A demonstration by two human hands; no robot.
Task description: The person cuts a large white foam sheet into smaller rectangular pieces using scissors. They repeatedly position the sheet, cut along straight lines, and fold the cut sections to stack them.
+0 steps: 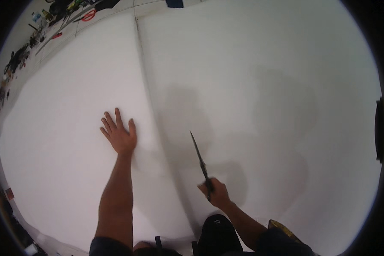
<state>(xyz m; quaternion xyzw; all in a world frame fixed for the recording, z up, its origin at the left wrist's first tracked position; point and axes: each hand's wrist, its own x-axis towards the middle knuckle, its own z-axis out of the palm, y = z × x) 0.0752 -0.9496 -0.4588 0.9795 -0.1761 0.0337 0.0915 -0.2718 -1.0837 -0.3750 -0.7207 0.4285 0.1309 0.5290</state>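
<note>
My left hand lies flat with fingers spread on a wide white sheet, soft-looking and thick. To the right of that hand, a long edge of the sheet runs from the far side down toward my legs. Beyond the edge spreads another white surface; whether it is the same material I cannot tell. My right hand grips a pair of dark scissors over this right-hand surface. Their blades look closed and point away from me, slightly left. My fingers partly cover the handles.
Along the far left lie tools and clutter, among them red-handled scissors, a red object and a long thin bar. A dark object sits at the far edge, and another at the right rim. My knee is at the near edge.
</note>
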